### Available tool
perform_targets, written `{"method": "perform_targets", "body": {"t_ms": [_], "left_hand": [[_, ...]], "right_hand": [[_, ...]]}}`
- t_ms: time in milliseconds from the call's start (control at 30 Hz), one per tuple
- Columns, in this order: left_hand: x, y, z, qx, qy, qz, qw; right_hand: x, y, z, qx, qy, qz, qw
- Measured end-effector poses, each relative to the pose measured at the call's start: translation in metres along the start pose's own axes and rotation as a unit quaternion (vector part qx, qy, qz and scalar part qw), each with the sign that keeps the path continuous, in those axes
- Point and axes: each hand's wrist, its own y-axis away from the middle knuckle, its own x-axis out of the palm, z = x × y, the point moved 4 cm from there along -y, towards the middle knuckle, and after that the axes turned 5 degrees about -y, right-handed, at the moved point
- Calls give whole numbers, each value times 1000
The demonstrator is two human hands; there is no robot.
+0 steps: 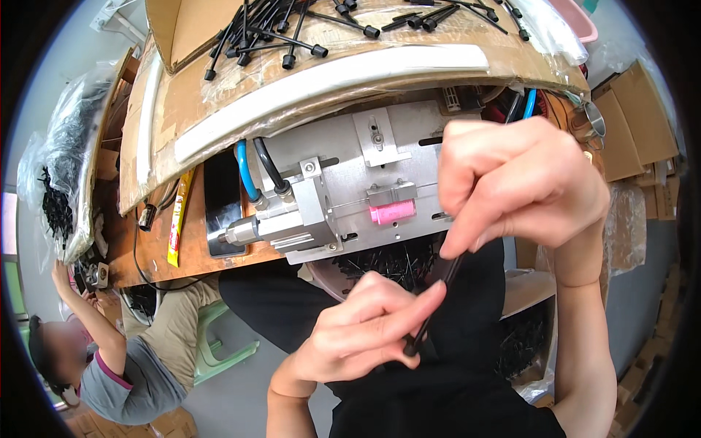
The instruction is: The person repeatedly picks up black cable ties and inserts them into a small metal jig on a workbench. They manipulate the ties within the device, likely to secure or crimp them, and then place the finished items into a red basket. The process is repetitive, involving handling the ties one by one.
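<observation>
My left hand (361, 328) and my right hand (522, 186) are both closed on a thin black rod (452, 272) in front of my lap. It slants between them, its thicker dark end low by my left thumb and its upper end in my right fingertips. Just beyond my hands lies a metal fixture plate (409, 164) with an air cylinder (307, 219) on its left. A pink block (393, 212) sits at the small clamp in its middle.
Several black rods with knobbed ends (292, 36) lie on the cardboard (175, 102) above the fixture. Below its front edge is a tub of black pieces (387, 266). A phone (224, 212) and yellow packet (179, 219) rest left. Another person (131, 372) sits at the far left.
</observation>
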Motion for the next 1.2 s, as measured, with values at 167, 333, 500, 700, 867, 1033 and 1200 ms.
{"method": "perform_targets", "body": {"t_ms": [167,333,500,700,867,1033,1200], "left_hand": [[16,7,1,-38,-188,-12,981],[46,7,41,-96,-464,-14,880],[49,2,48,-93,-506,6,857],[46,2,44,-125,-449,22,884],[-12,-55,11,-47,-443,-51,894],[-78,-138,39,17,-570,-137,810],[-91,-136,35,-6,-484,-58,873]], "right_hand": [[10,16,-12,58,113,-81,989],[9,27,-11,73,207,-160,962],[8,37,5,90,232,-229,941],[3,34,5,74,267,-259,925],[-30,-18,-26,30,379,-237,894],[-49,-80,-49,158,374,-154,901],[-73,-96,-46,250,326,-10,912]]}}
